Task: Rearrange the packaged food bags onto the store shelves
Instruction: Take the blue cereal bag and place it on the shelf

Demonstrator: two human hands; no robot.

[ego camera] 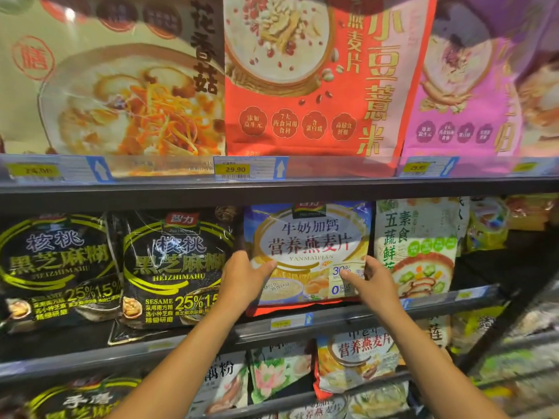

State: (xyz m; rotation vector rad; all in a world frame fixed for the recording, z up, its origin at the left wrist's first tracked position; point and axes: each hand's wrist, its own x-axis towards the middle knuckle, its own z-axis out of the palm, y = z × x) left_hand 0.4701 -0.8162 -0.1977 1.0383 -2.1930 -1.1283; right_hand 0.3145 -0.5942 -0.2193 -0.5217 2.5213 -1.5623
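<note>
Nearest, under both forearms, an orange oat pouch (357, 358) on the bottom tier. L hand (245, 276) and R hand (375, 282) each grip a lower side of the blue oat bag (308, 246), thumbs on its front. Bag stands upright on the mid shelf (348, 320), btwn black sesame bag (175, 267) and green veg bag (417, 246). Above, dark top shelf (272, 189) w/ 29.90 price tag (237, 169); red bag (317, 86) behind.

Dark metal shelf (348, 320), standing on it: two black glossy sesame-paste bags (175, 267); blue-and-white oatmeal bag (308, 237); white-and-green vegetable bag (417, 246).
</note>
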